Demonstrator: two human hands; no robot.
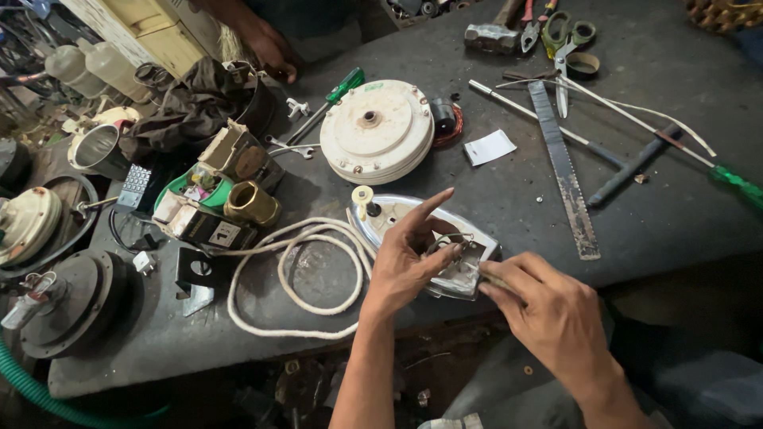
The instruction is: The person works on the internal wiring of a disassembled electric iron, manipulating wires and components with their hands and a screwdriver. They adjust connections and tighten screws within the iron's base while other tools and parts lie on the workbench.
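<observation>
A metal clothes-iron body (405, 216) with its cover off lies near the front edge of the dark workbench (509, 199). A cream knob (363, 197) stands at its far end. My left hand (407, 262) rests on the iron and pinches thin wires at its open rear, index finger raised. My right hand (544, 311) holds a thin tool whose tip touches the same rear part; the tool is mostly hidden by my fingers. A white cloth-covered cord (292, 278) loops on the bench left of the iron.
A round white motor housing (377, 131), green-handled screwdriver (338, 91), metal file (564, 171), hammer (493, 33), scissors (566, 48) and another green screwdriver (735, 183) lie behind. Boxes, a brass part (251, 204) and black motors (71, 302) crowd the left. Another person's hand (266, 48) rests at the back.
</observation>
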